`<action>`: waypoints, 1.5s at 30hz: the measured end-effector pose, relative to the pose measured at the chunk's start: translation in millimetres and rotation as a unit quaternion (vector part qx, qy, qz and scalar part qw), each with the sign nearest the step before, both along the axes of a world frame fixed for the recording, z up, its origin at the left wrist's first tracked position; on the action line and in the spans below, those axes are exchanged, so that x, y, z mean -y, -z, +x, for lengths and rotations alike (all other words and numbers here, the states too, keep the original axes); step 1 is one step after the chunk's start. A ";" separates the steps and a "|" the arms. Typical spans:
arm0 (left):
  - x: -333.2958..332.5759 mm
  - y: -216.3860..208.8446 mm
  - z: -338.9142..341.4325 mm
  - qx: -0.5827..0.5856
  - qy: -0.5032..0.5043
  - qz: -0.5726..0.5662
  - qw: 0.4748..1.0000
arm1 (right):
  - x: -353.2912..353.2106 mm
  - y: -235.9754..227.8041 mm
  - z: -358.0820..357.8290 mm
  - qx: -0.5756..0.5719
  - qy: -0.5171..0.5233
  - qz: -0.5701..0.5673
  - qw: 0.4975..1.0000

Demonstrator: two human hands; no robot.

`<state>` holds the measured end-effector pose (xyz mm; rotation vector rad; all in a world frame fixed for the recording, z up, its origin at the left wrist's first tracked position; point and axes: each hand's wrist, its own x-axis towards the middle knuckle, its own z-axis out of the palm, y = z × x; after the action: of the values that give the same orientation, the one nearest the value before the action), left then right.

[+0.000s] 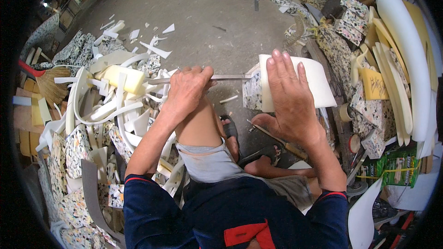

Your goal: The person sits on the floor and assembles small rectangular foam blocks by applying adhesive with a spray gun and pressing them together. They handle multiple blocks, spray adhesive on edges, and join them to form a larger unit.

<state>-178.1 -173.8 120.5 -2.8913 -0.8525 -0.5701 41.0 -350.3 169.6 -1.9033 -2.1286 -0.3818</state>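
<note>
My left hand [190, 87] is closed around a long, thin metal blade [230, 77]. The blade shows on both sides of the fist, and its right end reaches the side of a foam block. My right hand [290, 99] lies flat with the thumb spread, pressing on a white foam piece [316, 80]. Under that piece sits a speckled foam block [252, 93], its left side showing next to the blade's tip. Most of what lies beneath my right palm is hidden.
Foam offcuts [127, 110] and speckled blocks [76, 150] pile up on my left, beside a straw broom [53, 85]. A tool with a wooden handle [294, 149] lies near my feet. Long foam pieces [406, 64] and green packets [400, 168] stand at the right.
</note>
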 end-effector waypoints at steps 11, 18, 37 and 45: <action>-3.5 -0.1 6.2 0.008 0.035 0.029 0.999 | -16.2 4.8 -3.0 0.006 -0.004 0.058 0.998; -10.4 2.0 10.0 -0.031 -0.018 -0.031 0.999 | -19.7 22.8 7.3 -0.051 0.090 0.082 0.991; -30.4 -30.1 35.7 -0.040 -0.011 0.007 0.999 | -45.2 -9.7 28.7 -0.116 0.138 -0.085 0.980; -70.3 -47.9 5.8 -0.035 -0.026 -0.084 0.995 | -17.1 30.4 144.6 -0.304 0.268 -0.003 0.914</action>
<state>-172.3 -103.5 168.4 -3.0062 -1.0087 -0.4071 185.6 -333.2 139.2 -2.2141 -1.2047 0.1230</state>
